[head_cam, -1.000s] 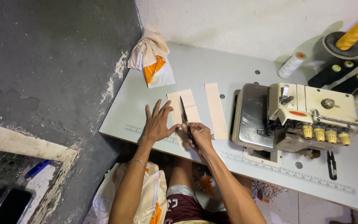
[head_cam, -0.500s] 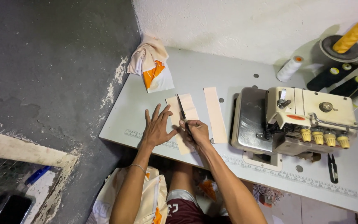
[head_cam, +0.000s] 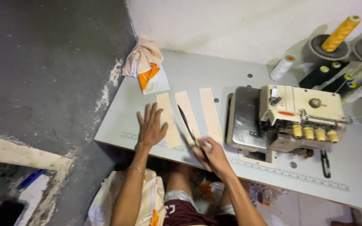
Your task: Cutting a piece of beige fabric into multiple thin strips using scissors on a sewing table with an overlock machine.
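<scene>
A pair of scissors (head_cam: 188,125) is being gripped by the right hand (head_cam: 213,154), whose fingers are closed around the handles near the front edge of the grey table (head_cam: 197,69); the blades are being held slightly parted and are being pointed away from the person, over the gap between two pale fabric strips. The left hand (head_cam: 151,128) is being laid flat with its fingers spread wide, nothing being clasped by it, and its fingertips are being rested on the left fabric strip (head_cam: 167,120). The middle fabric strip (head_cam: 187,113) is being partly crossed by the scissor blades, while the right fabric strip (head_cam: 210,108) is being left lying just beside it, near the base of the cream overlock sewing machine (head_cam: 292,119). A bundle of cream and orange cloth (head_cam: 146,69) is being kept at the far left corner of the table. A white thread cone (head_cam: 282,68) and a yellow thread cone (head_cam: 340,33) are being shown behind the machine, and small black snips (head_cam: 325,162) are being shown lying to its right
</scene>
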